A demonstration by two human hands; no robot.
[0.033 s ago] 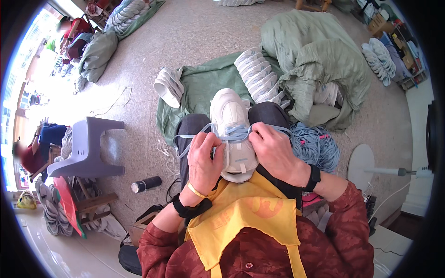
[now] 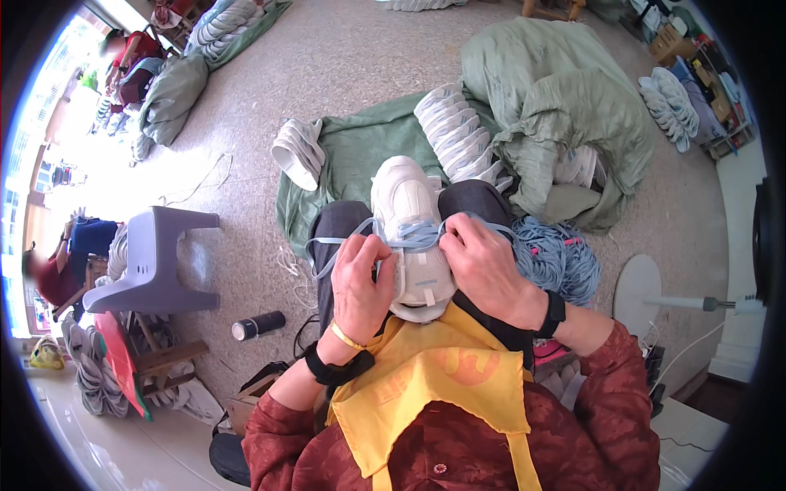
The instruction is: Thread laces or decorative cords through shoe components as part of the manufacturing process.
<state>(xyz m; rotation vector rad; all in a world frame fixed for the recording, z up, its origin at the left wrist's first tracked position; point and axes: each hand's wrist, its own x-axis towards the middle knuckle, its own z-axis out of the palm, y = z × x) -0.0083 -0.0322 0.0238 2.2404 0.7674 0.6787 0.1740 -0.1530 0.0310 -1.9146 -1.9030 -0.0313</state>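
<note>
A white sneaker point(image 2: 407, 200) rests between my knees with its toe pointing away from me. Light blue shoelace point(image 2: 419, 235) crosses over its upper, and loose lengths trail out to both sides. At the shoe's left edge my left hand point(image 2: 359, 274) is closed, pinching the lace between thumb and fingers. My right hand point(image 2: 490, 270) grips the lace at the right edge, its fingers curled. The exact lace ends inside the fingers are hidden. A yellow apron point(image 2: 434, 380) covers my lap behind the shoe's heel.
A bundle of light blue laces point(image 2: 561, 260) lies beside my right knee. Ahead, a stack of white shoes point(image 2: 458, 135) and more shoes point(image 2: 298, 154) sit by a green sack point(image 2: 565, 106). To the left are a grey plastic chair point(image 2: 151, 266) and a black flask point(image 2: 259, 325). Two people sit farther left.
</note>
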